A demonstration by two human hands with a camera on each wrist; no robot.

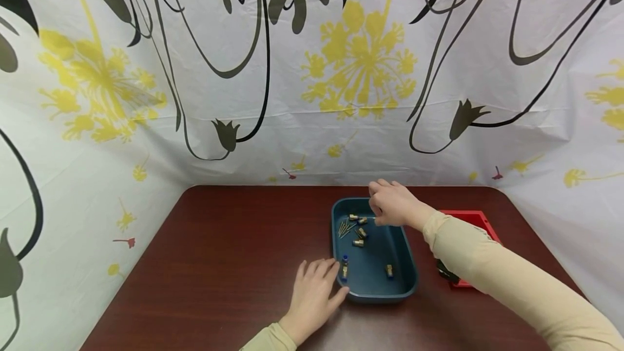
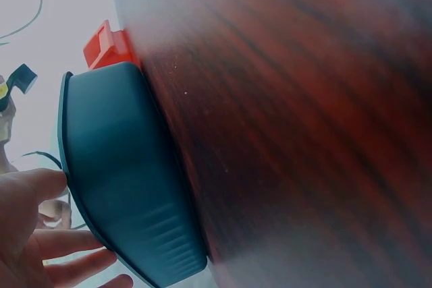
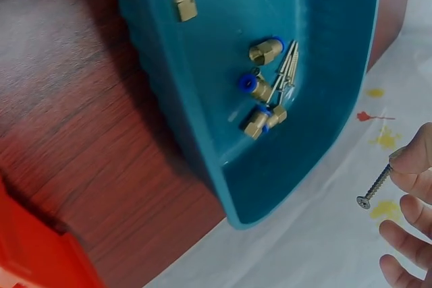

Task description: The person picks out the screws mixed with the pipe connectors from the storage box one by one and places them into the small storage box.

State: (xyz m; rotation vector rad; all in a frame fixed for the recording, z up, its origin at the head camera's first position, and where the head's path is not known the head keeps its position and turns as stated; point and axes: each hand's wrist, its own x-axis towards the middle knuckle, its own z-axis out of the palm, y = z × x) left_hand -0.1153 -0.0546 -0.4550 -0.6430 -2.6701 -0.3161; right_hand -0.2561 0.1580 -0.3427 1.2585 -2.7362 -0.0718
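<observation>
My right hand (image 1: 396, 203) is over the far right part of a blue-green tray (image 1: 377, 259). Its thumb and fingertip pinch a screw (image 3: 375, 187), which shows in the right wrist view with the head pointing away from the hand. My left hand (image 1: 314, 297) rests against the near left rim of the tray, fingers extended and touching the edge in the left wrist view. Inside the tray lie several screws (image 1: 345, 228) in a small pile. Brass fittings with blue ends (image 3: 266, 50) lie around them; one fitting (image 1: 389, 271) is apart at the near right.
A red bin (image 1: 475, 221) stands right of the tray, partly hidden by my right sleeve, with a dark item (image 1: 446, 272) at its near left. Both sit on a dark wooden table (image 1: 234, 253). A patterned curtain (image 1: 292, 96) hangs behind the table.
</observation>
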